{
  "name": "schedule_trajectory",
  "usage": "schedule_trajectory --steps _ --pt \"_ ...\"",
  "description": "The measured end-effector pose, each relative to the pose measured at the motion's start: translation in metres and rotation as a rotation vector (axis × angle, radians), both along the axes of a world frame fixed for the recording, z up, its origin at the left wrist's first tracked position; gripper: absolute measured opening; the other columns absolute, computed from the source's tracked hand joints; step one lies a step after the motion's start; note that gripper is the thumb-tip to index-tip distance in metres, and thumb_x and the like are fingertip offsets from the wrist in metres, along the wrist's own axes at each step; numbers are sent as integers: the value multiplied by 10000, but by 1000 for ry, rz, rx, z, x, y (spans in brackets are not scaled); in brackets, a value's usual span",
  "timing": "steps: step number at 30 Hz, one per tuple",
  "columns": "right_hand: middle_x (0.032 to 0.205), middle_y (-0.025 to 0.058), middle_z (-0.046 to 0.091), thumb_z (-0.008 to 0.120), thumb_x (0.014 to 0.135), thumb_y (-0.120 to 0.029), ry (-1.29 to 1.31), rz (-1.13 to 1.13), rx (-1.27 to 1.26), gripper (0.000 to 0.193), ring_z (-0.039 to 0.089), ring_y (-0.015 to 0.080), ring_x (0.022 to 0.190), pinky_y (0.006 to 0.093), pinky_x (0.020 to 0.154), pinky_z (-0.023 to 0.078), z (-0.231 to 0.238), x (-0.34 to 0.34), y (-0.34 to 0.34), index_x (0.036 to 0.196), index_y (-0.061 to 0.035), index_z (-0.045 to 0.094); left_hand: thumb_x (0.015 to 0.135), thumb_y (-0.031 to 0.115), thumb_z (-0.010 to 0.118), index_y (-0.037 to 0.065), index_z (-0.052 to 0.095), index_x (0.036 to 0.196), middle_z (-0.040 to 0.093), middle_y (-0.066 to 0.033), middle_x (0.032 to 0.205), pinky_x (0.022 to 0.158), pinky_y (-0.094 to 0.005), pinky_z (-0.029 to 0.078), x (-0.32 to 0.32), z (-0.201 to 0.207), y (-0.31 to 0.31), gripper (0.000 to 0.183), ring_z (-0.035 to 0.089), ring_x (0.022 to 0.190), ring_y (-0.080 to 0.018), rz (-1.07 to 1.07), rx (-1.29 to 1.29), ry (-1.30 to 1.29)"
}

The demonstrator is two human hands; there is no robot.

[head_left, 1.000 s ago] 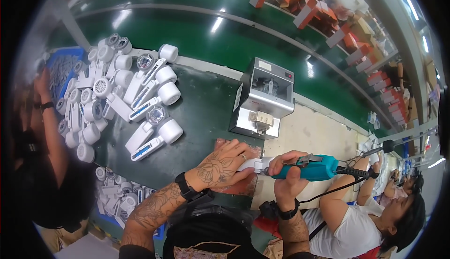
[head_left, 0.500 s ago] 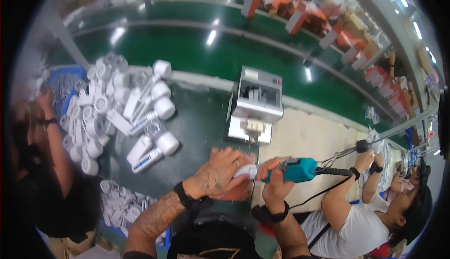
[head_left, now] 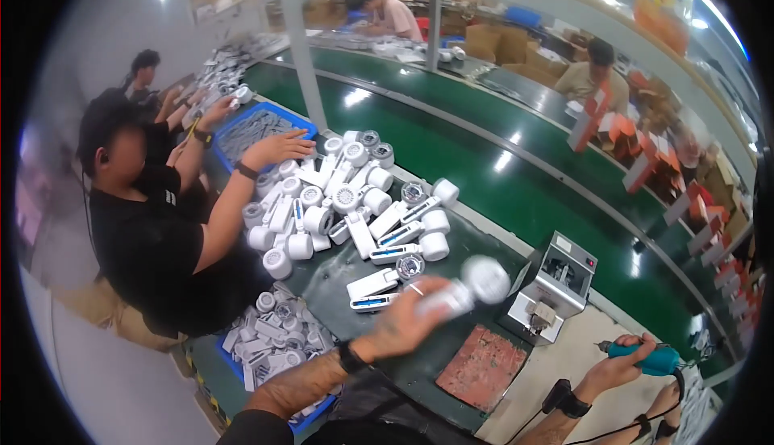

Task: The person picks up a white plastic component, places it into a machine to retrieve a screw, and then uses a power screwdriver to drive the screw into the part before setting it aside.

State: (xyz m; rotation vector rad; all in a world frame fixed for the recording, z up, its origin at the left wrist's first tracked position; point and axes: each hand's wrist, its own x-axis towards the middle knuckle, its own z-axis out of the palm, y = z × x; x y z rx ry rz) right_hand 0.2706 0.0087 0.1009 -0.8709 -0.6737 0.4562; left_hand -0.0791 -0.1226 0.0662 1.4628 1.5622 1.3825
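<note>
My left hand (head_left: 407,320) grips a white handheld fan (head_left: 447,304) by its handle; its round head is smeared by motion. It hangs over the dark bench top, close to several similar white fans (head_left: 399,234) with blue strips along their handles. Off to the right, my right hand (head_left: 625,371) is closed around a teal electric screwdriver (head_left: 657,359), whose bit points left, touching nothing. A worn red mat (head_left: 482,368) lies on the bench between my hands.
A silver-grey machine (head_left: 556,288) stands behind the mat. At left, a co-worker's hand (head_left: 278,148) reaches over the heaped fans by a blue tray (head_left: 310,126) of grey parts. A blue bin (head_left: 302,425) of white parts sits at lower left. Beyond runs a green conveyor (head_left: 451,155).
My hands have parted: the left carried the fan leftward off the screwdriver tip, while the right drew the screwdriver away to the right. The view has swung left, showing more of the co-worker.
</note>
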Motion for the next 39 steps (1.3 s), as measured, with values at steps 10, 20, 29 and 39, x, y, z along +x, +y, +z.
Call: schedule_trajectory --steps 10,20,29,39 --pt "698 0 545 591 1005 -272 -452 -7 57 244 517 83 629 232 554 399 -63 -1 1 1008 -29 585 991 128 547 -26 473 1386 535 -133 1365 1083 -326 376 -188 12 55 431 491 1278 -199 762 106 286" --pt "835 44 639 661 954 -234 -386 304 -71 331 601 99 697 245 652 482 -54 -51 6 1149 13 558 1050 195 474 16 636 1047 663 -90 1124 912 -288 473 33 -26 135 241 602 998 -150 -29 238 -371" --pt "1167 189 631 703 912 -151 -279 411 -189 236 657 283 1105 378 939 491 -59 -43 -18 1000 54 625 1035 236 526 19 586 921 536 17 705 590 -233 403 76 -73 138 252 485 624 -68 -159 -80 -424" --pt "1206 242 651 677 941 -234 -383 394 -137 481 708 189 777 272 704 532 -74 -42 -14 1253 52 451 996 196 606 41 569 809 547 41 703 603 -213 397 77 -69 134 246 474 650 -40 -283 -189 -277"
